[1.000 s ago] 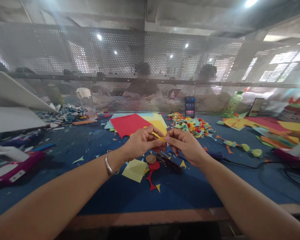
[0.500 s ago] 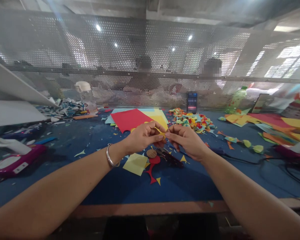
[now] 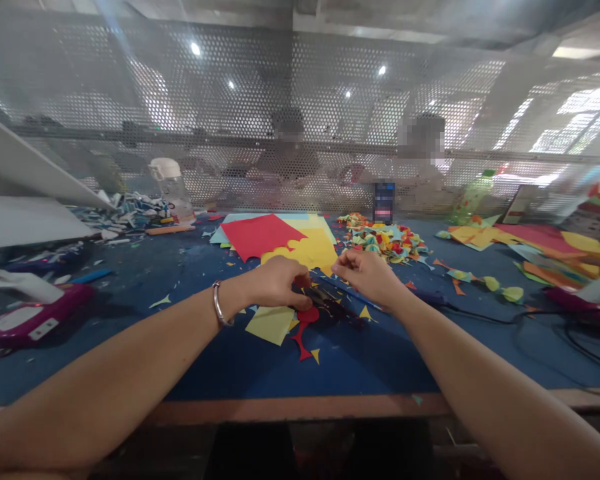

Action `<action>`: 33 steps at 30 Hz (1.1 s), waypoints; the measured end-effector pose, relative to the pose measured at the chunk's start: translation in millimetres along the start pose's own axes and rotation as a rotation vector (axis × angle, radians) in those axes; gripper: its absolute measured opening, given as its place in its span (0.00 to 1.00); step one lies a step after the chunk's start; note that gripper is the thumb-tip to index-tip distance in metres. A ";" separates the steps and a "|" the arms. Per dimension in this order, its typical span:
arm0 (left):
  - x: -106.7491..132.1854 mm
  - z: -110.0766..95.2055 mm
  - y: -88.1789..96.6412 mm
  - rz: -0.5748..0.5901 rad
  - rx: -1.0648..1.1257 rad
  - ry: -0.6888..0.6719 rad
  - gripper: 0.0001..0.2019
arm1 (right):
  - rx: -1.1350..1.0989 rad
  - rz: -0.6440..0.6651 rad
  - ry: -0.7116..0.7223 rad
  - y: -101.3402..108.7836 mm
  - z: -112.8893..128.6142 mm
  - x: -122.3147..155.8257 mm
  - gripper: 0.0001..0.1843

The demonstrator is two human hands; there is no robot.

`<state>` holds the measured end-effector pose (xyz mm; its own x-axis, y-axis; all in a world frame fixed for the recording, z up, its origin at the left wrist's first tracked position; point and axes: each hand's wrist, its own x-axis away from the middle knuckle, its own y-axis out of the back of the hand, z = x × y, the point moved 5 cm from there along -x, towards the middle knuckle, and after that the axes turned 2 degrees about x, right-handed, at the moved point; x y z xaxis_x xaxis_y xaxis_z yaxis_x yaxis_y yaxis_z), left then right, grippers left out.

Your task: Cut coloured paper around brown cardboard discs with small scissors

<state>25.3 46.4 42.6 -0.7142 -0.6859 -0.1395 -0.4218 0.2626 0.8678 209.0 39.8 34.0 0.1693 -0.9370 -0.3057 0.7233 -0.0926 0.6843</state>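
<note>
My left hand (image 3: 284,281) reaches down over the table, thumb and fingers curled around a small round brown disc, which they mostly cover. Under it lies a red paper scrap (image 3: 306,333) with curved cut edges. A pale yellow paper square (image 3: 270,325) is just below my left hand. My right hand (image 3: 364,272) hovers to the right, fingertips pinched; whatever is between them is too small to tell. Between the hands rests a dark, long object (image 3: 340,312) whose kind is unclear. Behind them are a yellow sheet (image 3: 317,245) with scalloped edges and a red sheet (image 3: 260,235).
A heap of small coloured paper pieces (image 3: 385,240) lies behind my right hand, near a phone (image 3: 384,202). A clear bottle (image 3: 173,190) and a magenta device (image 3: 40,317) stand left. Cables (image 3: 485,322) and coloured sheets (image 3: 535,243) lie right. A perforated screen (image 3: 230,133) closes the back.
My hands have come apart from a shared pinch on a small yellow paper piece. My left hand dropped onto the brown disc; my right hand stayed raised nearby.
</note>
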 end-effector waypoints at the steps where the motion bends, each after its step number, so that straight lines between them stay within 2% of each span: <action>1: 0.4 -1.8 -1.1 0.010 -0.023 -0.012 0.13 | 0.048 0.012 -0.002 -1.1 -1.3 -0.6 0.08; 9: -0.5 -5.5 -6.6 0.074 -0.082 -0.045 0.14 | 0.337 0.108 -0.031 -11.2 -2.3 1.4 0.09; 17: 2.5 -3.0 -5.4 0.157 -0.036 0.008 0.15 | 0.457 0.138 -0.051 -11.2 -1.2 3.4 0.10; 26: 3.2 -5.5 -6.8 0.242 -0.053 -0.016 0.12 | 0.532 0.103 -0.048 -10.6 3.0 6.4 0.11; 33: 6.4 -19.5 -8.9 0.251 -0.204 -0.078 0.15 | 0.490 0.003 -0.062 -1.0 10.5 8.4 0.09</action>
<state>35.4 26.4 43.3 -0.8257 -0.5607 0.0612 -0.1124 0.2699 0.9563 202.6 28.5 37.7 0.1199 -0.9545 -0.2730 0.3208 -0.2229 0.9205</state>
